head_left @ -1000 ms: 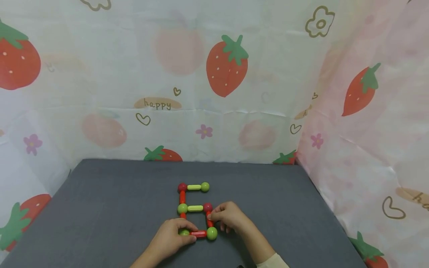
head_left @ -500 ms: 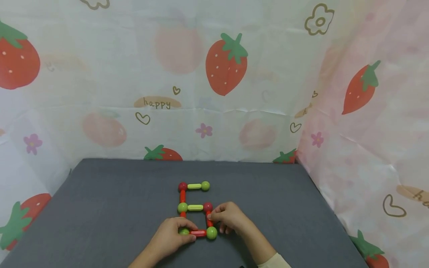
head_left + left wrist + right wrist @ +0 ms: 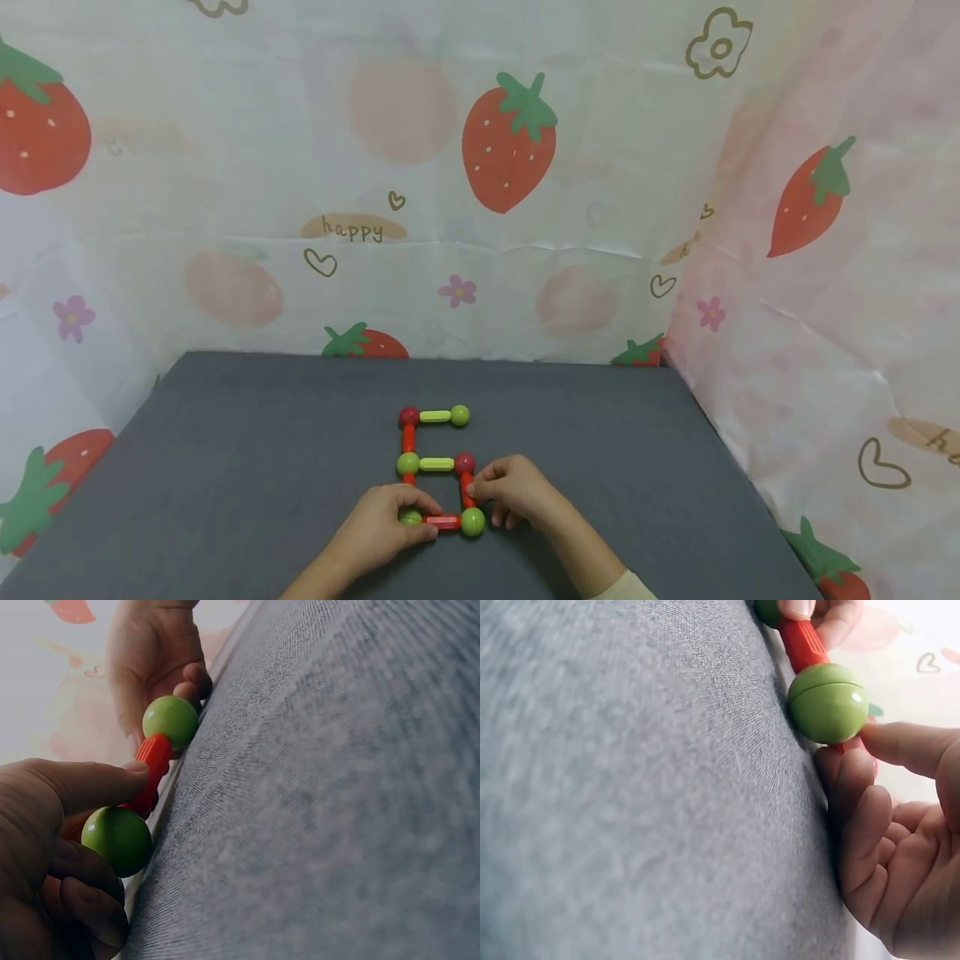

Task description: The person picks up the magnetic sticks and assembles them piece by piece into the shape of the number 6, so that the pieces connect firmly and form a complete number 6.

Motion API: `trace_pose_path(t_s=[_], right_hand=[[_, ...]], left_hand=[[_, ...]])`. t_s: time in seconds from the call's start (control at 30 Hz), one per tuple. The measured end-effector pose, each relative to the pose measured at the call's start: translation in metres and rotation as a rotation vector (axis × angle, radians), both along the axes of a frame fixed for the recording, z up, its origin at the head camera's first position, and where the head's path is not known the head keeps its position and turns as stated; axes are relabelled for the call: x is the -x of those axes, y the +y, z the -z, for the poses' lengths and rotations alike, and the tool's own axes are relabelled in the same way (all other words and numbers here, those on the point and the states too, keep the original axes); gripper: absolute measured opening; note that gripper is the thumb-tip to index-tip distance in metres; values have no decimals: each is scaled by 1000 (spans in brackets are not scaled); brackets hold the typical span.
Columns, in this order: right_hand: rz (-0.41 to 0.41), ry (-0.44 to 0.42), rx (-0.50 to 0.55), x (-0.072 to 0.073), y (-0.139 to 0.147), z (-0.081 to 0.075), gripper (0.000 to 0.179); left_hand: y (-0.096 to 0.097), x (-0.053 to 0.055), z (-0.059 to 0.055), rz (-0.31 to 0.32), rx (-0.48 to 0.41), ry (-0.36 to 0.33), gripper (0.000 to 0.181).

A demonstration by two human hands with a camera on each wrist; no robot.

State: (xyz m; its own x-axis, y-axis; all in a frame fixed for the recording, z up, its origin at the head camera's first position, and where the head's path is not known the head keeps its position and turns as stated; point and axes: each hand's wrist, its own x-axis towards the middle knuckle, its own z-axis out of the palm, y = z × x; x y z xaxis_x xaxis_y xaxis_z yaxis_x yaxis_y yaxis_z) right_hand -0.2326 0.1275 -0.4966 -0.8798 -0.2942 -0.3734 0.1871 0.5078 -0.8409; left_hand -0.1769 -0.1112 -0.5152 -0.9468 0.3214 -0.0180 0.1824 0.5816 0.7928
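A figure shaped like a 6, built from magnetic sticks and balls, lies on the dark grey tabletop. My left hand (image 3: pixel 375 529) is at its lower left corner, thumb and fingers pinching the bottom red stick (image 3: pixel 444 522) beside a green ball (image 3: pixel 118 841), which the hand partly hides in the head view. At the right side, my right hand (image 3: pixel 519 490) pinches the upright red stick (image 3: pixel 467 492) between a dark red ball (image 3: pixel 465 462) and the lower right green ball (image 3: pixel 829 703). Its other fingers are curled, close to the table.
Higher in the figure, two yellow-green sticks (image 3: pixel 437 464) run sideways, the upper one ending in a green ball (image 3: pixel 460 415). The grey tabletop (image 3: pixel 285 433) spreads around it. A strawberry-print cloth (image 3: pixel 600 167) stands along the back and both sides.
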Motion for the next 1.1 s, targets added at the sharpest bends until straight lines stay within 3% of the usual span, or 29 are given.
trace_pose_path(t_s=[0.33,0.57,0.73,0.87,1.1], right_hand=[[-25,-22,57,-6,8,0,21],[-73,33,103,-11,16,-1,25],[-107,91,107,-14,21,-2,25],[-146,166,61,-17,25,-6,25],[-231,421,-127,-24,34,-18,24]], left_hand=[[0,2,-5,44,4,-29,15],[-3,4,-5,85,3,13,12],[-8,3,-13,74,0,68,13],[-16,1,-24,64,5,50,14],[-36,-3,-38,40,34,61,13]])
